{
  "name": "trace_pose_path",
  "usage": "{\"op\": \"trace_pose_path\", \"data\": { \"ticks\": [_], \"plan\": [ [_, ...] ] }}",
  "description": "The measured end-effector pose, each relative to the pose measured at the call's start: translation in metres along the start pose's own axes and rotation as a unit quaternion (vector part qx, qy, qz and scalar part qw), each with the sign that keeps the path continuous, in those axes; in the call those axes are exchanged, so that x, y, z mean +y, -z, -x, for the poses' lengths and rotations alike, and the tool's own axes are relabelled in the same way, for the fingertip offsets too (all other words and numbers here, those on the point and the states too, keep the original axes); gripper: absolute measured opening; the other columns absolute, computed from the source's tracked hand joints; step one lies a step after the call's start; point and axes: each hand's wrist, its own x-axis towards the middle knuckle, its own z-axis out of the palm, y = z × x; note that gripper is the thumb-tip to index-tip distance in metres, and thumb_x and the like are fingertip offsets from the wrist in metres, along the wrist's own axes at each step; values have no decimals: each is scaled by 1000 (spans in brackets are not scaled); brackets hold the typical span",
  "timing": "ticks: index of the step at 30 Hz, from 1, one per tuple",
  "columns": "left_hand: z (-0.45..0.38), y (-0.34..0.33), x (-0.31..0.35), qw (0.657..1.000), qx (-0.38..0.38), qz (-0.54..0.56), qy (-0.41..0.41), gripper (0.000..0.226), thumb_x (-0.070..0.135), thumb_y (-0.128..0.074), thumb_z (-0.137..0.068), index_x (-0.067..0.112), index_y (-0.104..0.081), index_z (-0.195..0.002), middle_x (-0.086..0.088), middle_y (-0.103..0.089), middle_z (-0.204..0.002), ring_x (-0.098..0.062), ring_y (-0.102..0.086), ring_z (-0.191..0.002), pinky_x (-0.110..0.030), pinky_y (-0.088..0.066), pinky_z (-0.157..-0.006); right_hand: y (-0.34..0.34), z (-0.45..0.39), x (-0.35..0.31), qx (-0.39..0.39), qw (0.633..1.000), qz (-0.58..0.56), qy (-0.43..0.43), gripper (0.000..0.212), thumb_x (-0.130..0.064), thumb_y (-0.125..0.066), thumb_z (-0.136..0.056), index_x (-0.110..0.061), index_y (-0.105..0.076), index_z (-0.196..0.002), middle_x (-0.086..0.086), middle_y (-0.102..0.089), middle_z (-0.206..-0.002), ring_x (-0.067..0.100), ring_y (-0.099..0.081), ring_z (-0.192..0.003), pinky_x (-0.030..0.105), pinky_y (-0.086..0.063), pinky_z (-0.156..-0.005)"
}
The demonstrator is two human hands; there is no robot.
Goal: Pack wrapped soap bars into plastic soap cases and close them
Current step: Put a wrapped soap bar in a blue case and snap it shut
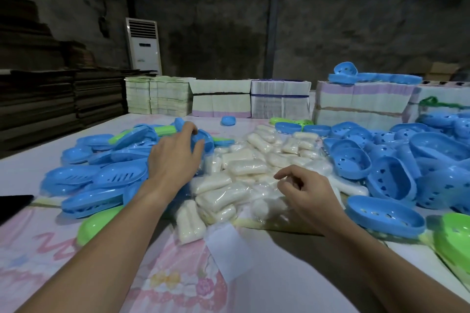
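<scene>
A heap of white soap bars in clear wrap (244, 168) fills the middle of the table. Blue slotted case lids (112, 175) are piled to its left, and blue perforated case trays (391, 180) to its right. My left hand (175, 155) reaches over the left pile and its fingers wrap the rim of a blue case piece (206, 140) at the heap's far left edge. My right hand (302, 190) hovers low over the soap bars with fingers curled and apart, holding nothing.
Green case parts lie at the near left (99, 226) and near right (455, 239). Bundled stacks of flat printed cartons (221, 101) line the table's far edge. A pink patterned cloth (178, 274) covers the near table. A black object (12, 204) sits at the left edge.
</scene>
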Motion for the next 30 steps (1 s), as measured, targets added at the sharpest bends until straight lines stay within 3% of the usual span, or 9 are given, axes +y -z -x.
{"op": "trace_pose_path", "data": {
  "ticks": [3,6,9,12,18,22,24,27,30],
  "plan": [
    [12,6,29,974,-91,208,25,10,45,-54,-98,37,-49,-100,9,-65,-75,-15,-59,-70,-31,-40,-58,5,-3,2,24,1000,-10,-5,20,-8,-63,-84,-27,-67,-82,-10,-46,-52,6,-45,-55,18,-36,-54],
    [32,11,58,879,-244,409,15,9,37,-63,-96,36,-55,-92,12,-64,-62,-2,-54,-53,-16,-41,-52,12,-8,5,69,997,-31,-25,19,-8,-62,-86,-26,-69,-83,-12,-48,-52,4,-46,-53,17,-36,-53],
    [50,13,80,787,-391,474,-58,9,32,-64,-96,30,-56,-94,13,-61,-60,-5,-54,-55,-14,-41,-53,21,-11,8,106,992,-50,-42,18,-7,-63,-87,-24,-69,-83,-12,-46,-49,3,-44,-50,16,-35,-52],
    [64,8,89,743,-501,434,-89,14,25,-63,-95,37,-56,-93,14,-59,-60,-7,-52,-54,-21,-44,-53,29,-14,11,133,989,-43,-53,19,-10,-62,-87,-27,-69,-84,-12,-48,-51,1,-46,-53,13,-36,-52],
    [79,-3,95,830,-468,257,-165,48,17,-46,-97,52,-32,-126,-5,-67,-95,-8,-54,-58,-26,-49,-65,37,-15,16,109,990,52,-73,19,-17,-59,-85,-34,-67,-88,-10,-56,-60,5,-54,-67,21,-37,-57],
    [78,-4,94,862,-423,192,-203,35,26,-46,-101,40,-43,-133,7,-67,-99,-15,-60,-91,-38,-50,-88,47,-15,19,56,960,250,-110,23,-31,-56,-85,-32,-65,-106,-10,-63,-85,18,-56,-97,34,-44,-70],
    [81,-2,94,874,-403,187,-198,27,50,-47,-98,43,-49,-124,14,-64,-94,-9,-59,-89,-37,-49,-82,51,-14,22,37,933,330,-135,29,-39,-54,-84,-33,-63,-111,-5,-66,-100,21,-53,-108,35,-42,-70],
    [90,-1,100,890,-378,139,-212,58,87,-44,-72,51,-41,-117,26,-53,-92,7,-49,-84,-26,-38,-69,51,-13,24,-8,904,392,-170,39,-51,-50,-85,-31,-59,-118,1,-65,-114,25,-48,-118,36,-38,-72],
    [94,0,101,893,-371,138,-215,66,84,-58,-64,53,-34,-117,26,-53,-99,9,-49,-86,-21,-38,-69,50,-12,26,-59,882,424,-198,53,-62,-46,-83,-30,-55,-124,4,-62,-122,27,-42,-124,40,-38,-82]
  ]
}}
